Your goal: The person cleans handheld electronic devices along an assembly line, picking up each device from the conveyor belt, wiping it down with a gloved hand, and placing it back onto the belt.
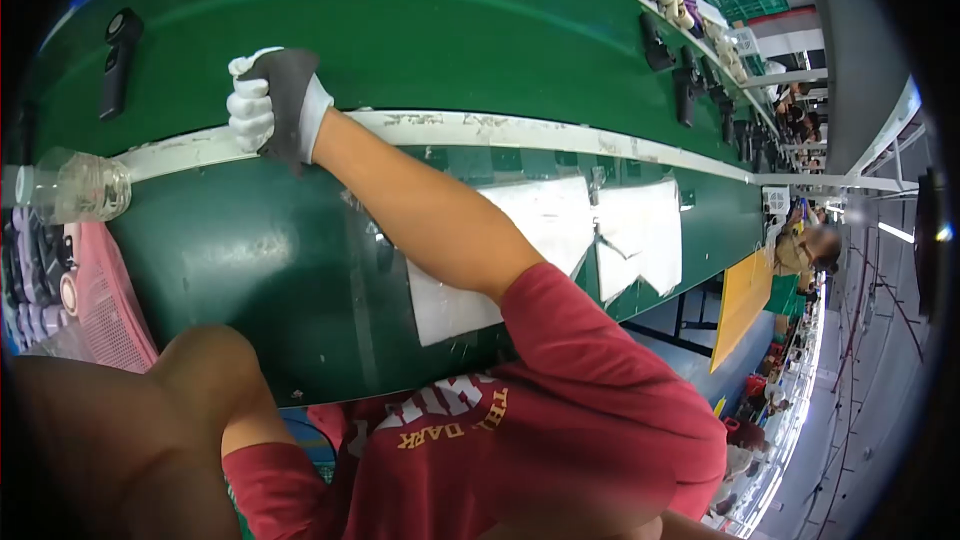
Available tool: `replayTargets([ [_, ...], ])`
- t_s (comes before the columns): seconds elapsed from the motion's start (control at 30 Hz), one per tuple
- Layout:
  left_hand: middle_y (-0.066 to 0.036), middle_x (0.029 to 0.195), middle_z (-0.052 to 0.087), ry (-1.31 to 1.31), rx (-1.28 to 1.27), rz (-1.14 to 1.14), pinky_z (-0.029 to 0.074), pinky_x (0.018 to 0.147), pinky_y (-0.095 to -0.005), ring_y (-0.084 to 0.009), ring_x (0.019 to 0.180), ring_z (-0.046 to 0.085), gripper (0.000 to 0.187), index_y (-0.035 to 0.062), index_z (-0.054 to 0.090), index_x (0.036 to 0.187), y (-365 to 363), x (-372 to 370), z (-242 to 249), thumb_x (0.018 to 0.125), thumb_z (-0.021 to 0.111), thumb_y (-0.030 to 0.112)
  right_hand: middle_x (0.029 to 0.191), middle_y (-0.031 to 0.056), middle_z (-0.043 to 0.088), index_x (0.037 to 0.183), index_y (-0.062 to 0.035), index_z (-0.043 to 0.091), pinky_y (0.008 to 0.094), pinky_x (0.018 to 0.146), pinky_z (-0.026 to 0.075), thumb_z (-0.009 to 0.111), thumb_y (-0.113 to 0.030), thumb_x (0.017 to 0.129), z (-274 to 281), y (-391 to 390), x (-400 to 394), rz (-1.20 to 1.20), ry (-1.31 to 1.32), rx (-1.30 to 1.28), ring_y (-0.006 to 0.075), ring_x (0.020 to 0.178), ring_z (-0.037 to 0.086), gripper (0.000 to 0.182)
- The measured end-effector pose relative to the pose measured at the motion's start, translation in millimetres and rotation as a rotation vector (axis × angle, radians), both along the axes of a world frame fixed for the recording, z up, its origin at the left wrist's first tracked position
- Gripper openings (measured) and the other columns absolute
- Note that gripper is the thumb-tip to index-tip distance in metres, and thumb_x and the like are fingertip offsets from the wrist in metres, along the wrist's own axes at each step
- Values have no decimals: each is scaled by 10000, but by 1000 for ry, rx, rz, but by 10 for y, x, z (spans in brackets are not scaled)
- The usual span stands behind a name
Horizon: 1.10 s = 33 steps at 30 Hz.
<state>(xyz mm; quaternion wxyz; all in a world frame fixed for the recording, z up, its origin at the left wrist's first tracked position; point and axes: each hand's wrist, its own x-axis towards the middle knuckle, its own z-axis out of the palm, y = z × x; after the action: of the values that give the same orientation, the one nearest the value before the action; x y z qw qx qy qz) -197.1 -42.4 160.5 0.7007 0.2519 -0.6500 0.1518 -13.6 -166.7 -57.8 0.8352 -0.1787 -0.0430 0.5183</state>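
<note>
My right hand (275, 108), in a white glove with grey on it, reaches out over the white rail (460, 128) and the near edge of the green conveyor belt (420, 20). Its fingers are curled into a fist; whatever lies inside them is hidden. A black handheld device with a round head (117, 65) lies on the belt beyond the fist, apart from it. My left arm (215, 380) is bent at the elbow, bare below a red sleeve. Its forearm comes up close to the camera, dark and blurred, and the hand is outside the picture.
White sheets (640, 235) are taped to the green worktable (240, 250). A clear plastic jar (90, 188) stands at its left end, by a pink basket (105, 290). Several black devices (686, 88) lie farther along the belt. A person (805, 248) is beyond a yellow board (742, 305).
</note>
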Motion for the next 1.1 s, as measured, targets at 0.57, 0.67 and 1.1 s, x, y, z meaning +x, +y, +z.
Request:
replayTargets([
  [0.57,-58,1035,653,-38,-17,44,482,682,-348,-199,860,620,202,40,607,1127,196,-278,191,967,544,146,487,-35,239,522,-203,342,324,442,222,472,-283,879,387,-139,-144,-126,150,13,154,423,260,388],
  [0.67,-58,1041,656,-44,-65,60,484,685,-347,-198,865,625,207,39,609,1134,248,-343,111,971,543,148,482,-31,256,513,-206,343,332,453,222,447,-291,899,327,-104,-211,-111,132,51,158,426,270,409],
  [1.1,-58,1066,671,-176,-134,0,495,698,-342,-194,887,644,228,37,617,1167,384,-420,76,990,537,157,502,-18,267,531,-188,329,333,484,235,423,-308,932,421,-122,-215,-150,105,15,163,460,278,428],
])
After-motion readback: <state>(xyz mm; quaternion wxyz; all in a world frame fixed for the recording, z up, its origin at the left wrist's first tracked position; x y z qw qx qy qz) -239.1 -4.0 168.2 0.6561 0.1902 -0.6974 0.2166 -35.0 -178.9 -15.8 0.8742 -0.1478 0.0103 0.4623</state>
